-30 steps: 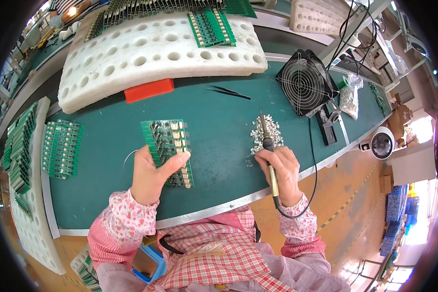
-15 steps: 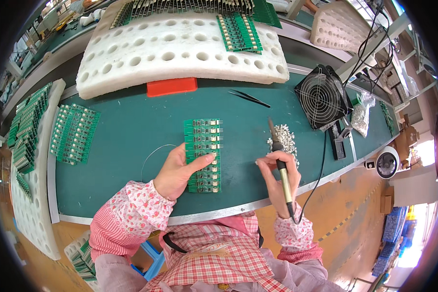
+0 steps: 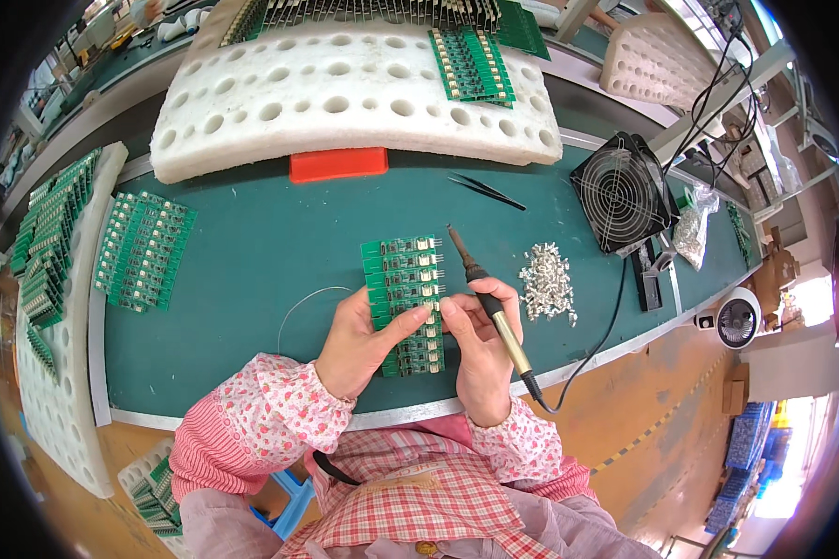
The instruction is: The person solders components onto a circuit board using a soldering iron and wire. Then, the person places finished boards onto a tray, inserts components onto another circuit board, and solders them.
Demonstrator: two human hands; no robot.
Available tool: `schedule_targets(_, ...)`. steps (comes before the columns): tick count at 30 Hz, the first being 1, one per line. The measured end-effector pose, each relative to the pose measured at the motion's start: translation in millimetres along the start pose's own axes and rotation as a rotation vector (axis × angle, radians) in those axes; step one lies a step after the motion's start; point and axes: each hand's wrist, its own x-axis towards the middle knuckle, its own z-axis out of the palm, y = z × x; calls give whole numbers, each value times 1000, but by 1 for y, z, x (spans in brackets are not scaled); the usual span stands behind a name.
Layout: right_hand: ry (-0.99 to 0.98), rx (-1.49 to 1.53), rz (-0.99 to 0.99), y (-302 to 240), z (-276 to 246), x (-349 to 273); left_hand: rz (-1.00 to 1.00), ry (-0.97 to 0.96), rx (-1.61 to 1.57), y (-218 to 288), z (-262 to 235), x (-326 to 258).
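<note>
My left hand (image 3: pixel 356 345) grips a green circuit board panel (image 3: pixel 403 270) by its left side, thumb laid across the front near the right edge. Small white parts and pins line that right edge. My right hand (image 3: pixel 483 354) holds a soldering iron (image 3: pixel 494 312) between its fingers, the tip pointing up and to the left, clear of the board. The thumb and index finger of this hand meet at the board's right edge beside my left thumb; whether a small part sits between them is hidden. A pile of small white components (image 3: pixel 548 284) lies right of the iron.
Black tweezers (image 3: pixel 488 191) and a red block (image 3: pixel 338 165) lie farther back, before a white foam rack (image 3: pixel 345 112) carrying boards. A black fan (image 3: pixel 625 191) stands at right. More boards (image 3: pixel 145 250) are at left. Solder wire (image 3: pixel 300 303) curves beside my left hand.
My right hand has moved left from beside the component pile to the board's right edge, carrying the soldering iron along. My left hand still holds the board.
</note>
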Motion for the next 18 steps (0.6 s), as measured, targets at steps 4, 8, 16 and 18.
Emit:
schedule_targets(4,14,2,1,1,2,-1,27,7,25,-1,0,0)
schedule_targets(8,32,-23,-44,2,4,-1,33,10,33,-1,1,0)
schedule_targets(16,38,-73,-50,0,3,-3,33,4,29,-1,1,-1)
schedule_targets(18,36,-90,-61,-2,4,-3,35,6,36,0,2,-1)
